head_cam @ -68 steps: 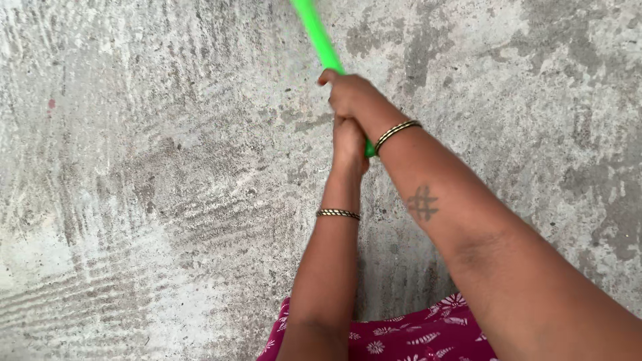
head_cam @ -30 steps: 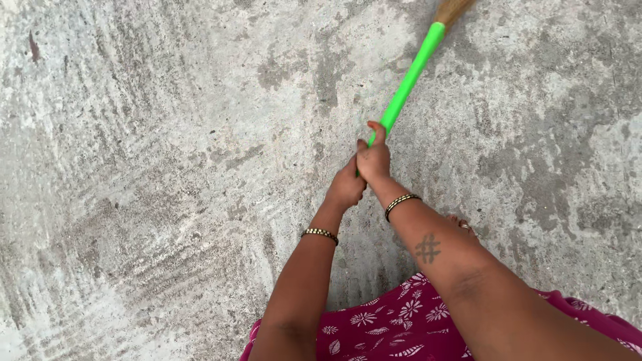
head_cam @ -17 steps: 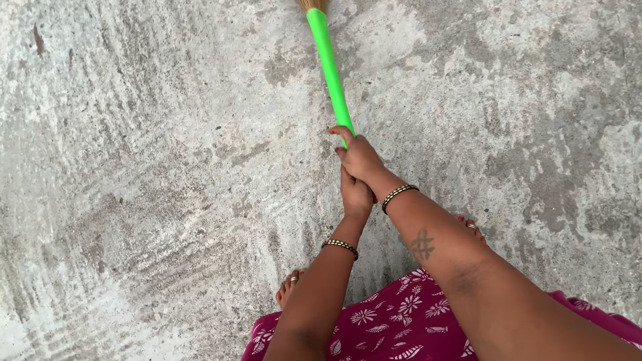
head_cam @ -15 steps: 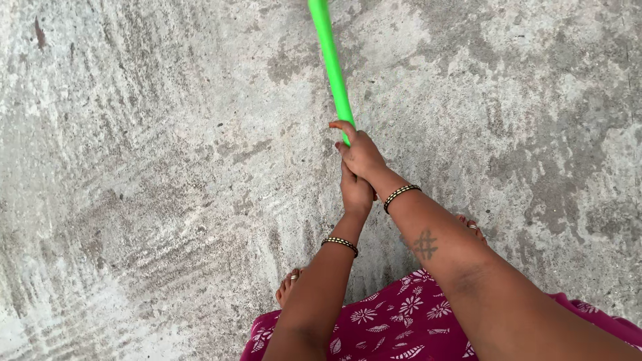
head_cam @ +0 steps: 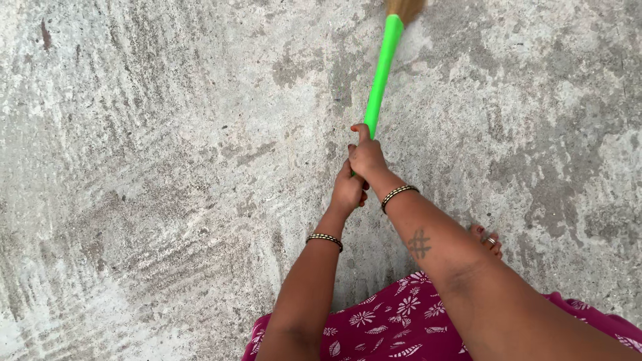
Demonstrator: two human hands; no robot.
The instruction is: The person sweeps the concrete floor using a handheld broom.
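Note:
A broom with a bright green handle (head_cam: pixel 382 75) points away from me, up and slightly right; its straw-coloured bristles (head_cam: pixel 405 8) are cut off by the top edge. My right hand (head_cam: pixel 366 155) is closed around the near end of the handle, thumb laid along it. My left hand (head_cam: pixel 348 191) grips just behind and below the right one, and the handle's end is hidden inside the two fists. A beaded bangle circles each wrist.
Rough grey concrete floor (head_cam: pixel 160 174) with pale and dark patches fills the view. My toes (head_cam: pixel 488 237), one with a ring, show at the right beyond my forearm. Magenta flowered cloth (head_cam: pixel 394 324) covers my lap at the bottom edge.
The broom handle has swung from leaning left to leaning right, and the bristles have come into view at the top. Both hands have kept their grip.

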